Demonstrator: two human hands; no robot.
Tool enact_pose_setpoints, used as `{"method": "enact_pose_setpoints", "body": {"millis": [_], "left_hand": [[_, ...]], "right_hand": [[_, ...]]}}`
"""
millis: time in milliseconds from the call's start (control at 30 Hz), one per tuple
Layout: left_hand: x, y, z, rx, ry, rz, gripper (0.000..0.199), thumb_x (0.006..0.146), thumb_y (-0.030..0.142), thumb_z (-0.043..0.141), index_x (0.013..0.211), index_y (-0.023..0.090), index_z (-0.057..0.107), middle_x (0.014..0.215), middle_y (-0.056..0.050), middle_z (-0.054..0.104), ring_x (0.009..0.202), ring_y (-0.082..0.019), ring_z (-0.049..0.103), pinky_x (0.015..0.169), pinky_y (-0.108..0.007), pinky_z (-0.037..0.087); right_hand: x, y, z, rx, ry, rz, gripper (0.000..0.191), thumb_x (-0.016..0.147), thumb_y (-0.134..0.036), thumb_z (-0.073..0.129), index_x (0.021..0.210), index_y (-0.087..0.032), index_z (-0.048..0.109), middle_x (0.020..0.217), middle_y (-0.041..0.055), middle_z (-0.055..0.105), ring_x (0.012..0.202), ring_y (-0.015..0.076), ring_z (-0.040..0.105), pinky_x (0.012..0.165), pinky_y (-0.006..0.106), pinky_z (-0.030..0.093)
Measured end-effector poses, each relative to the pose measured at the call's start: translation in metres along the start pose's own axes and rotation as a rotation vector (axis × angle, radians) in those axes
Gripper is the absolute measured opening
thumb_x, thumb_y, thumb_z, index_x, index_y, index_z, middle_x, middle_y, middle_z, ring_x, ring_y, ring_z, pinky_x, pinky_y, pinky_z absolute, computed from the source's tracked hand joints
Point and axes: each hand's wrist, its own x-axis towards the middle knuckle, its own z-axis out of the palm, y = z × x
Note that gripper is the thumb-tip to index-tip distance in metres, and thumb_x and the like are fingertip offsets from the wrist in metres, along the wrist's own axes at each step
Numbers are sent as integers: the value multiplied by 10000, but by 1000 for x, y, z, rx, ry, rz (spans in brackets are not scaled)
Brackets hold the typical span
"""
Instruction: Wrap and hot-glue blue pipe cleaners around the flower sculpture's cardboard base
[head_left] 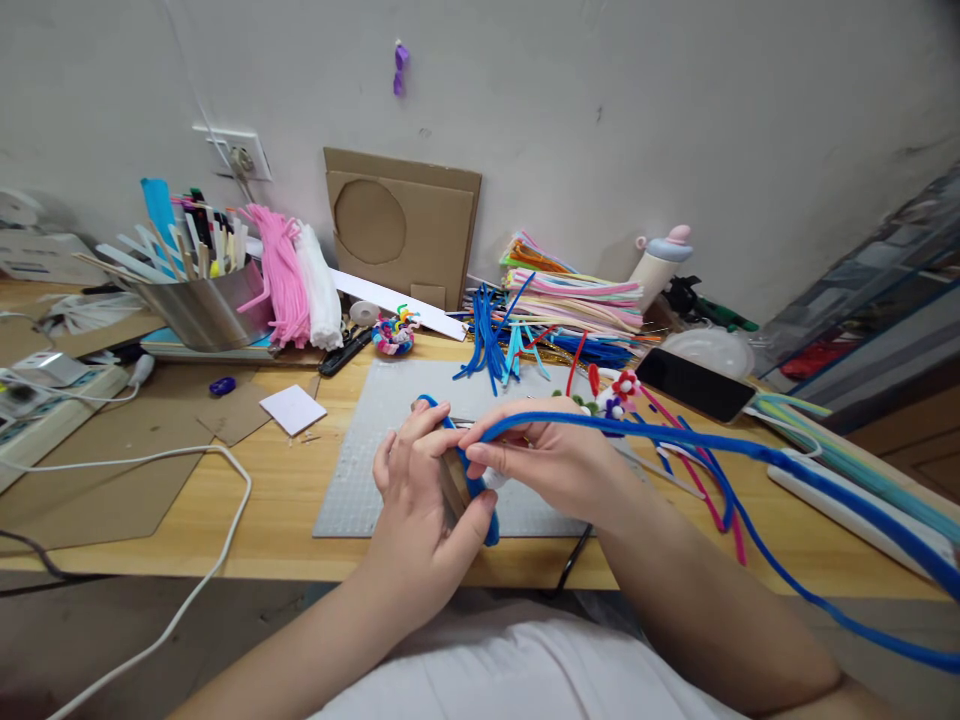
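Observation:
Near the table's front edge, my left hand grips a brown piece that looks like cardboard, partly hidden by the fingers. Blue fuzzy cord lies along the piece's edge. My right hand is closed in a pinch on a long blue chenille strip, close to the left fingers. From that pinch the strip runs right across the table and out of view. Something small and white shows between the hands. Beneath them lies a grey cutting mat.
Behind the mat stand bundles of blue chenille stems, pink stems and a cardboard panel with a round recess. At left are a metal container of sticks and a white cable. A phone lies at right.

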Motion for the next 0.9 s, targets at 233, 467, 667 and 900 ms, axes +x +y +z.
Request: {"method": "enact_pose_setpoints", "body": {"millis": [233, 467, 667, 900], "left_hand": [[-1, 2, 1, -8, 22, -9, 429, 920, 253, 512, 1307, 296, 332, 1497, -135, 366, 1474, -318, 269, 1123, -620, 236], [-1, 3, 2, -7, 29, 3, 478, 905, 226, 527, 1334, 301, 329, 1496, -134, 362, 1472, -329, 269, 1123, -618, 235], [-1, 2, 1, -29, 4, 6, 463, 936, 269, 516, 1350, 312, 314, 1492, -130, 367, 1476, -324, 262, 1118, -613, 242], [-1, 1, 0, -51, 3, 12, 445, 947, 275, 508, 1345, 292, 309, 1483, -136, 368, 1496, -285, 220, 1143, -582, 211]], "right_hand": [[0, -3, 1, 6, -14, 6, 101, 842, -288, 704, 859, -189, 714, 762, 4, 713, 690, 134, 678, 645, 240, 555], [-1, -4, 1, -171, 43, 2, 125, 840, -309, 676, 852, -204, 744, 812, 23, 753, 763, 169, 672, 711, 288, 527], [1, -3, 1, -245, 80, -39, 123, 838, -288, 689, 874, -191, 756, 875, 36, 768, 829, 190, 668, 764, 315, 513], [-3, -8, 1, -384, 99, -137, 82, 859, -253, 693, 899, -199, 741, 760, 2, 714, 660, 139, 607, 596, 254, 457]]}}
